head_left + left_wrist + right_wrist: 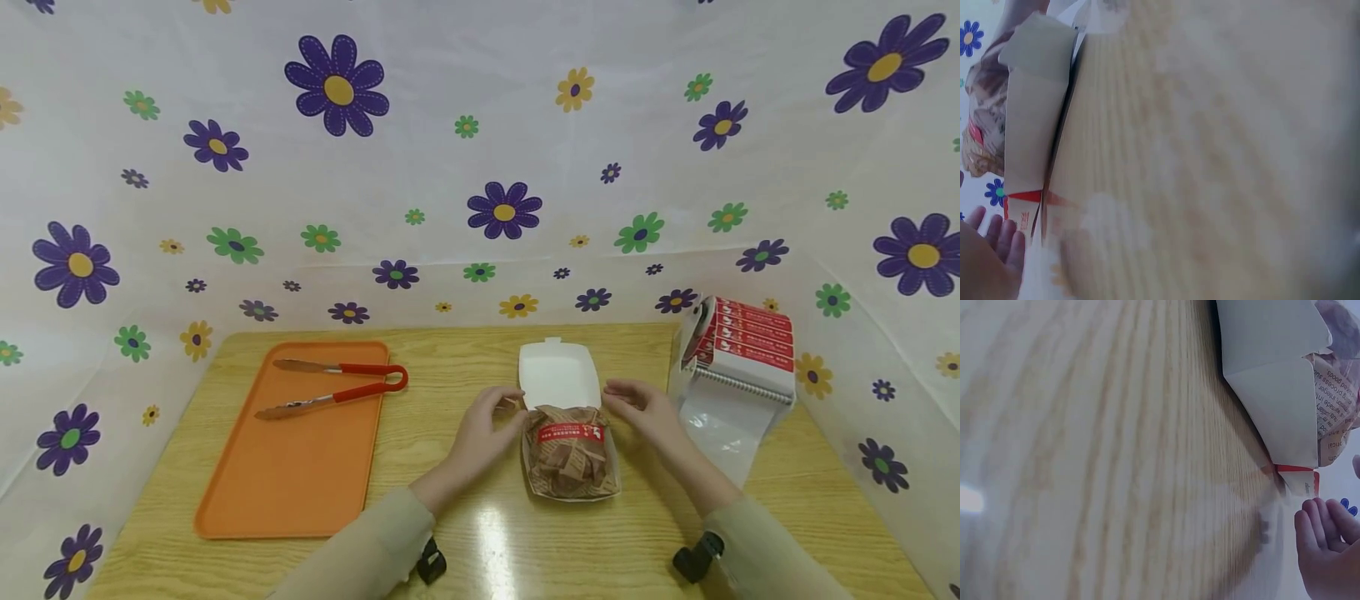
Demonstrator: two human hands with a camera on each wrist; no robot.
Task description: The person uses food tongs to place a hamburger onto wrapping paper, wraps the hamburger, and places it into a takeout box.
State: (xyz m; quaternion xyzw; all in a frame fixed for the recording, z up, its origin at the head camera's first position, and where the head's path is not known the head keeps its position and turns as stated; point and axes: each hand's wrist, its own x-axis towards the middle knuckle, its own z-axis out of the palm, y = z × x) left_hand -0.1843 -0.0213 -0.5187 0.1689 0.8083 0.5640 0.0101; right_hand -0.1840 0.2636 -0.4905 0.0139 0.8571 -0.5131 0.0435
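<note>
An opened white clamshell carton [558,375] sits on the table, its lid folded back towards the far wall. Inside the near half lies a bundle in printed brown paper [567,465], crossed by a red label strip [570,432]. My left hand [491,425] is at the carton's left side, fingertips right at the fold between lid and base. On the opposite side my right hand [651,412] reaches towards the lid's right edge. Both wrist views show the carton's outer wall [1035,125] and loosely extended fingers [1313,528]; neither hand grips anything.
To the left an orange tray [300,483] carries red-handled tongs [367,390], whose loop end juts past its right rim. A dispenser [753,367] with red printed labels stands at the back right, a clear plastic sheet [723,429] hanging from its front.
</note>
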